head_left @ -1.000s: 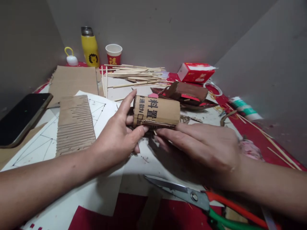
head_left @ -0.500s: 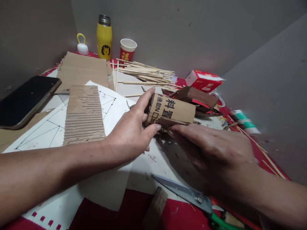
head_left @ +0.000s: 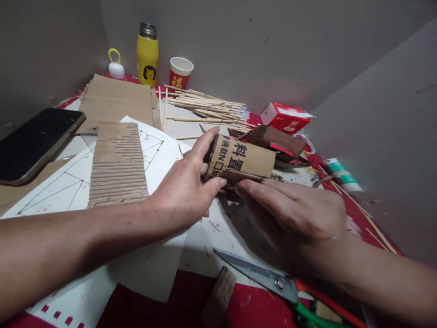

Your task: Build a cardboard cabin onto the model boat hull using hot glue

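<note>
A rolled piece of brown cardboard with dark printed characters lies on its side in the middle of the table. My left hand grips its left end, fingers over the top and thumb at the lower edge. Along its lower right edge, my right hand pinches with the fingertips at the cardboard's loose edge; whatever is under those fingers is hidden. Below the hands lie scissors with one green and one red handle. A corrugated cardboard strip rests left of my left hand on a paper with line drawings.
At the back stand a yellow bottle, a red paper cup and a pile of thin wooden sticks. A phone lies far left. A red tissue pack and brown cardboard pieces are behind the roll.
My right hand has shifted slightly left along the roll's lower edge. My left hand keeps its grip. The whole view has moved a little.
</note>
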A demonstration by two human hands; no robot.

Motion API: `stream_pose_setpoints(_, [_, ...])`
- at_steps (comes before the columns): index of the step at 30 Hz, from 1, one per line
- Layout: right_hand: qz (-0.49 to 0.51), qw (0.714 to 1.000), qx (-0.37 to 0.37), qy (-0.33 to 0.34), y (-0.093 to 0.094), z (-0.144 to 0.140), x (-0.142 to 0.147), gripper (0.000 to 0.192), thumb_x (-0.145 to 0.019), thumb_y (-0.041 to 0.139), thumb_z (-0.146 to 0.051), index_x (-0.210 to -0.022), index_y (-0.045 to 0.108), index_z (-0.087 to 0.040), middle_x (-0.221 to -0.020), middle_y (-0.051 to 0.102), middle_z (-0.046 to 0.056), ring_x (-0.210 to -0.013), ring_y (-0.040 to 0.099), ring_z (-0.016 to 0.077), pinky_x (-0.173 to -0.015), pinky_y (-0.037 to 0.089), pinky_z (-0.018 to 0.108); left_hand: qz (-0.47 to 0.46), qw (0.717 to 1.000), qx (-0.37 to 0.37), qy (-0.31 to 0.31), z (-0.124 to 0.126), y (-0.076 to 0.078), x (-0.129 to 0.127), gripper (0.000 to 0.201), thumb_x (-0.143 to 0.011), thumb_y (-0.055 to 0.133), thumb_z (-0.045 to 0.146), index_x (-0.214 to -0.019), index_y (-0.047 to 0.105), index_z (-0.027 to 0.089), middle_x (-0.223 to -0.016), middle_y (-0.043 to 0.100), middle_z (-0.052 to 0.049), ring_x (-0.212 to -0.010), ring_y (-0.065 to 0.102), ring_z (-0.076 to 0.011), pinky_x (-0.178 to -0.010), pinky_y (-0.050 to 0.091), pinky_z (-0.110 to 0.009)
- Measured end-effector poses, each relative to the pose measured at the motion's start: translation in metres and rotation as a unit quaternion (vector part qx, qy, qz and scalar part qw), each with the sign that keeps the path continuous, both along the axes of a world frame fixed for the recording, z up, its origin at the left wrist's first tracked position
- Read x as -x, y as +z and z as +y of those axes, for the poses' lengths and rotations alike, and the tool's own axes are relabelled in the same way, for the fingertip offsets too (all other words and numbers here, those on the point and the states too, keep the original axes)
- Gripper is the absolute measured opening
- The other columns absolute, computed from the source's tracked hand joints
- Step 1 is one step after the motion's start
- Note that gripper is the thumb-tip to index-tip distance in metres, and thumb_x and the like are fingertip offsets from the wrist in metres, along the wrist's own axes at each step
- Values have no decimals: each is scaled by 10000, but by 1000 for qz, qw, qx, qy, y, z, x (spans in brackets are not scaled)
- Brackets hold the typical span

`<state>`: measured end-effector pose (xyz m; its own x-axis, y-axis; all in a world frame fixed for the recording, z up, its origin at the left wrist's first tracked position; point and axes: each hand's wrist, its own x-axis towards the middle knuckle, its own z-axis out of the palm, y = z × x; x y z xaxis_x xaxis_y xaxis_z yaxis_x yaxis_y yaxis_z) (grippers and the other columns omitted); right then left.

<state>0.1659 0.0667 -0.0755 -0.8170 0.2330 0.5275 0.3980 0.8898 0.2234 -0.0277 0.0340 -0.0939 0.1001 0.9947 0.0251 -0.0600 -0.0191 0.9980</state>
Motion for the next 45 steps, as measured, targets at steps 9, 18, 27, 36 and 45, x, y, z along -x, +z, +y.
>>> stream_pose_setpoints(9, [11,1000,-17,-3,0,2,-1,71,-857,646,-101,-925,627,-106,-653,647,24,-535,578,128,-518,408,257,30,1000,2,7,-2,3,0,821,-839,580,146,-1517,175,367,-881,677,-18,-394,509,-69,-374,448,-206])
stream_pose_setpoints(18, [29,999,-24,-4,14,0,-6,55,-888,632,-149,-941,629,-134,-705,647,39,-590,575,117,-539,435,233,-3,1000,11,10,-3,7,-2,879,-798,606,106,-1524,176,352,-919,673,-42,-432,508,-60,-403,445,-196])
stream_pose_setpoints(27, [41,999,-30,-3,10,7,-7,178,-835,657,-137,-1011,630,-129,-831,668,92,-698,601,189,-600,479,313,-25,999,41,-6,-3,12,-2,959,-728,606,33,-1528,162,323,-904,665,-37,-452,522,-49,-431,432,-175])
stream_pose_setpoints(36, [45,999,-12,-13,10,9,-6,191,-868,603,-133,-1046,666,-167,-782,645,53,-651,576,135,-565,453,245,-1,1000,14,0,0,10,-3,1003,-741,692,77,-1531,132,338,-834,662,6,-476,542,-55,-460,450,-168])
stream_pose_setpoints(45, [38,998,-40,-3,8,7,-9,207,-883,599,-122,-1067,658,-195,-770,643,40,-624,556,133,-543,423,256,4,1000,16,8,2,6,-5,957,-739,708,113,-1515,194,336,-809,662,1,-446,530,-67,-412,455,-180])
